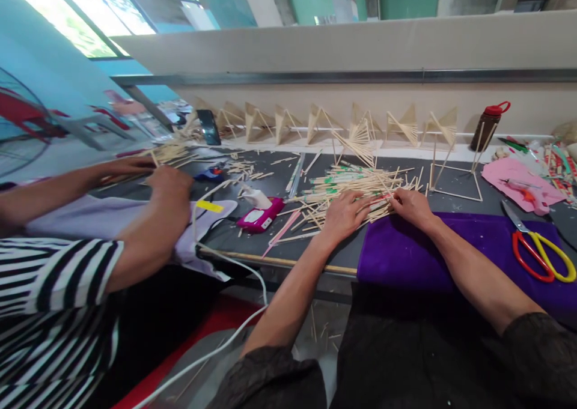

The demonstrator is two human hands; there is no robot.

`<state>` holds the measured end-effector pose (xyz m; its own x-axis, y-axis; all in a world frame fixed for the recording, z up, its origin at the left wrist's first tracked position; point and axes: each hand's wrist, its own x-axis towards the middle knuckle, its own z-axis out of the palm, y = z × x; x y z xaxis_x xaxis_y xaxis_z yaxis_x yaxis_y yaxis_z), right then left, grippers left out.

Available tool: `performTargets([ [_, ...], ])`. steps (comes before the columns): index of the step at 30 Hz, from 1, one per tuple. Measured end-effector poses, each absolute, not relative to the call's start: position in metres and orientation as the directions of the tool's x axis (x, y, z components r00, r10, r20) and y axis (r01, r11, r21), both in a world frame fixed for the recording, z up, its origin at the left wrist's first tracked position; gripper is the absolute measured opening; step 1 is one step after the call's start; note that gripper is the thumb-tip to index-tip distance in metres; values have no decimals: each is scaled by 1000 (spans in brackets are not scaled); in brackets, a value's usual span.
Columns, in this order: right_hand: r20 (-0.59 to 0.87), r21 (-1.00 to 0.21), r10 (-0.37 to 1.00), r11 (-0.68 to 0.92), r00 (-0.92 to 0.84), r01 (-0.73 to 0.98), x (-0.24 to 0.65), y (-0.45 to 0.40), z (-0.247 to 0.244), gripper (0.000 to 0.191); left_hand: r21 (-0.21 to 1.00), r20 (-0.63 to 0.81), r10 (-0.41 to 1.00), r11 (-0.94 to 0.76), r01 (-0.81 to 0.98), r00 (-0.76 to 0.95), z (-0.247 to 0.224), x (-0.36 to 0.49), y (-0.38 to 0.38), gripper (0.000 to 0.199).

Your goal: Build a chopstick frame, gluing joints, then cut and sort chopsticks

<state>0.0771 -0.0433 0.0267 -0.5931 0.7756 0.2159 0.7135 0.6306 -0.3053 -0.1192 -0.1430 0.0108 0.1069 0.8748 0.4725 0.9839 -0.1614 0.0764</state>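
A loose heap of thin wooden sticks (360, 181) lies on the dark table, some with green-printed wrapping among them. My left hand (346, 215) rests on the near side of this heap, palm down with its fingers stretched out. At the heap's right side, my right hand (412, 208) is closed in a pinch on a thin wooden stick; its exact ends are lost among the others. Under my right forearm is a purple cloth (406, 247). Just beyond my right hand stands an open frame of sticks (457, 194).
Several fan-shaped stick models (319, 124) line the back ledge. Scissors (534, 247) lie on the cloth at right, near pink paper (518, 181) and a glue gun (532, 199). A brown bottle (487, 127) stands behind. Left are a magenta power strip (261, 215), white cable (225, 256) and a co-worker's arms (144, 229).
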Motion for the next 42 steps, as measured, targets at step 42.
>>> performTargets([
  [42, 224, -173, 735, 676, -640, 716, 79, -41, 19, 33, 72, 277, 665, 705, 705, -694, 9, -184, -281, 38],
])
